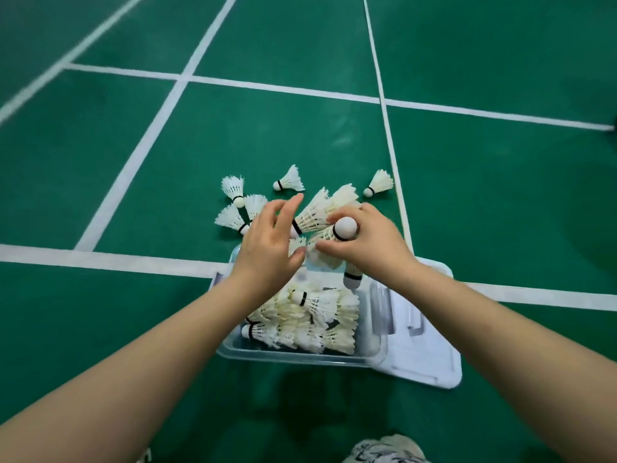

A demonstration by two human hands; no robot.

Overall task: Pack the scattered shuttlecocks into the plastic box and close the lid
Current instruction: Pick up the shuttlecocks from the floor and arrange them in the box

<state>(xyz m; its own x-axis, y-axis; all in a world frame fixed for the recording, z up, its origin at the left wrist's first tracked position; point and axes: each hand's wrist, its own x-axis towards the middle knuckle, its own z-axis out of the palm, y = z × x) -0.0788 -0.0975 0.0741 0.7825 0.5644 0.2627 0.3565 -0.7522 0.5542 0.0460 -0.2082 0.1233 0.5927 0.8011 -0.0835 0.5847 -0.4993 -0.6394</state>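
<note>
White feather shuttlecocks (317, 315) lay heaped on their sides inside the clear rectangular plastic box (290, 357), right in front of you on the green court floor (100, 182). Its translucent white lid (430, 355) was off and lay against the box's right side. Above the box's far end, your left hand (267, 248) was spread wide with the fingers straight, gripping nothing that I could see. Your right hand (370, 242) had its fingers curled round a cork-tipped shuttlecock (345, 228), the cork pointing towards you. Beyond your hands, several loose shuttlecocks (289, 182) lay scattered on the floor among the white painted lines (283, 90).
</note>
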